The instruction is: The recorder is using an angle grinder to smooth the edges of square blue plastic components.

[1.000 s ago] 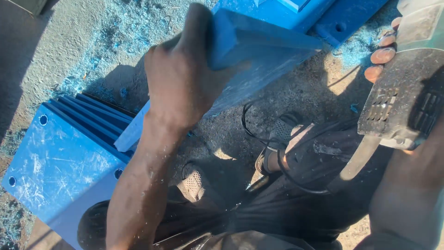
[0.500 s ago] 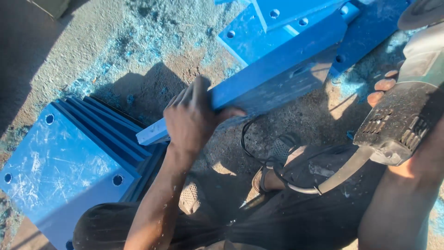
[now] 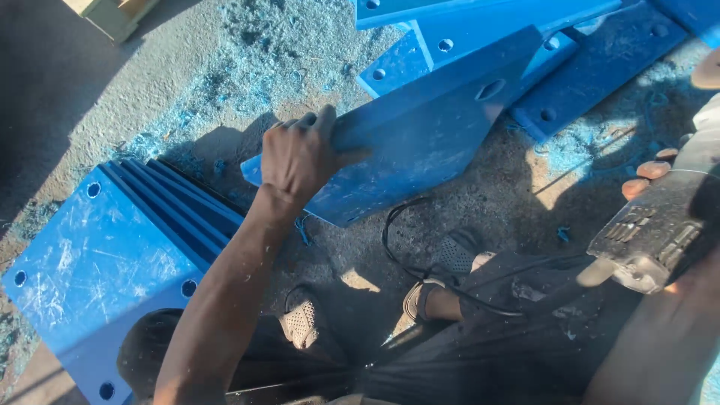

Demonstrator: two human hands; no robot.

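Here the left hand (image 3: 300,156) grips the upper edge of a blue panel (image 3: 420,142), fingers curled over the rim and thumb pressed on its near face. The panel is tilted, one long edge down on the concrete floor (image 3: 90,97), its far end lying against other blue pieces (image 3: 592,67) with drilled holes. The right hand (image 3: 679,187) holds a power tool (image 3: 652,240) at the right of the view; only some fingertips show, wrapped round the tool's body, and the rest of the grip is hidden. The tool is well apart from the panel and not touching it. A black cord (image 3: 409,247) loops across the floor between the panel and the person's sandalled feet (image 3: 442,292).

At left stands a stack (image 3: 97,262) of like panels, set close together on edge, the nearest face scratched. Blue shavings (image 3: 255,60) lie thick on the floor around the pieces, which suggests that a good deal of cutting or trimming is already done. Judged from this, the stacked panels look finished, the held panel is the one in hand, and the pieces behind it appear yet to be handled.
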